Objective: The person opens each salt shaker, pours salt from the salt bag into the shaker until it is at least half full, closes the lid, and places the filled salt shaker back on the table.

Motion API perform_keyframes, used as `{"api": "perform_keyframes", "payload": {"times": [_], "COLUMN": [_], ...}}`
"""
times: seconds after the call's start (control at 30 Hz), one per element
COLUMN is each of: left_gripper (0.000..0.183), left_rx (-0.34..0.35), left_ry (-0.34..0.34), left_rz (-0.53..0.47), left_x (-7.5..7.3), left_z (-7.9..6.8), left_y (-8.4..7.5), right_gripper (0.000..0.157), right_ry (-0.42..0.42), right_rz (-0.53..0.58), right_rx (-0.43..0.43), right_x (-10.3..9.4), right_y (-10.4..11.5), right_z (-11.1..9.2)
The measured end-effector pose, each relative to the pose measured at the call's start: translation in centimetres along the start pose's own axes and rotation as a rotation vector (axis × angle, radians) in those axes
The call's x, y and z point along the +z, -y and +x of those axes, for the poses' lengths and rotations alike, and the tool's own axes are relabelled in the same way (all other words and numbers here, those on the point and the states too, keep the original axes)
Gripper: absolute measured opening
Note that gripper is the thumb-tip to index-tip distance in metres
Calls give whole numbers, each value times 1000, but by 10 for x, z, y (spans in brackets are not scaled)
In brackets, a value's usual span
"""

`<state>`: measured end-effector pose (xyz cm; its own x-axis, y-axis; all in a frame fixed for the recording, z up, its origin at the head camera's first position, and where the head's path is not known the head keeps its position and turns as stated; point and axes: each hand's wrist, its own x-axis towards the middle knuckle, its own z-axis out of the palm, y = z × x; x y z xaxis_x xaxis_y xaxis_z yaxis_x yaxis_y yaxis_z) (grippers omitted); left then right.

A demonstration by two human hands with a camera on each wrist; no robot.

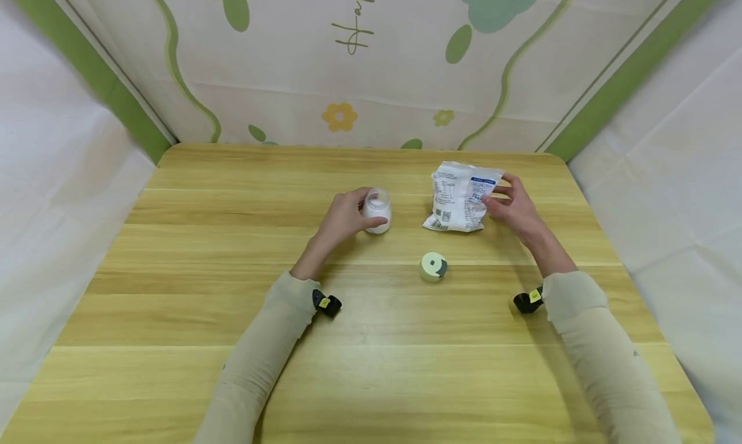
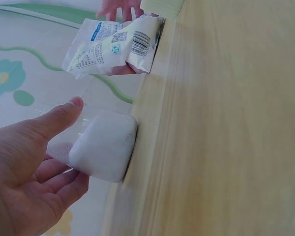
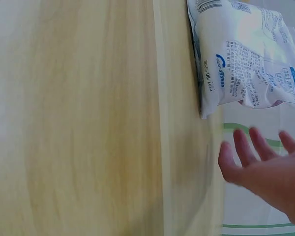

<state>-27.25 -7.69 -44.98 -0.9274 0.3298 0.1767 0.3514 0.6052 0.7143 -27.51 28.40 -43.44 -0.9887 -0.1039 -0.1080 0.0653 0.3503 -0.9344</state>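
A clear jar (image 1: 378, 221) with white contents and an uncovered mouth stands on the table. My left hand (image 1: 346, 216) holds it from the left, thumb on the near side and fingers curled behind, as the left wrist view also shows. To the right a white printed bag (image 1: 458, 198) with blue lettering stands upright. At its right edge is my right hand (image 1: 518, 207), the thumb by the bag's upper corner. In the right wrist view the fingers (image 3: 258, 145) are spread, apart from the bag. A pale green lid (image 1: 431, 267) with a grey part lies nearer me.
The wooden table (image 1: 371, 366) ends at the back against a flowered cloth (image 1: 278, 57). White cloth walls (image 1: 684, 193) with green edging rise at both sides. A small black camera sits on each sleeve cuff (image 1: 574, 296).
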Motion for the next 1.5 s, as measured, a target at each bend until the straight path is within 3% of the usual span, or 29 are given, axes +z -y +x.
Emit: {"api": "perform_keyframes", "payload": {"times": [0.1, 0.27, 0.43, 0.57, 0.63, 0.73, 0.87, 0.97, 1.23, 1.5], "left_gripper": [66, 66, 69, 73, 74, 73, 70, 67, 66, 70], "left_rx": [5, 5, 0, -16, -20, -16, -10, -6, -2, -7], "left_ry": [-2, 0, 24, 62, 81, 81, 44, 32, 36, 38], "left_rz": [1, 6, 0, -8, 8, 47, 47, 48, 75, 68], "left_x": [0, 1, 1, -1, -1, 0, 0, 0, 1, 3], "left_z": [0, 1, 1, 0, 0, 0, -1, -2, -2, -2], "left_y": [0, 1, 3, 6, 7, 9, 8, 6, 1, 0], "right_gripper": [78, 80, 82, 71, 64, 57, 58, 61, 61, 45], "right_ry": [-59, -59, -124, -125, -84, 50, 270, 365, 453, 458], "right_rz": [-8, -29, -219, -381, -457, -568, -685, -737, -815, -848], "right_rx": [12, 1, -79, -208, -273, -344, -369, -358, -393, -416], "right_x": [-4, -6, 4, 21, 30, 46, 67, 79, 95, 103], "right_y": [5, 13, 26, 39, 45, 50, 49, 45, 39, 35], "right_z": [-7, -18, -34, -47, -52, -58, -62, -64, -66, -67]}}
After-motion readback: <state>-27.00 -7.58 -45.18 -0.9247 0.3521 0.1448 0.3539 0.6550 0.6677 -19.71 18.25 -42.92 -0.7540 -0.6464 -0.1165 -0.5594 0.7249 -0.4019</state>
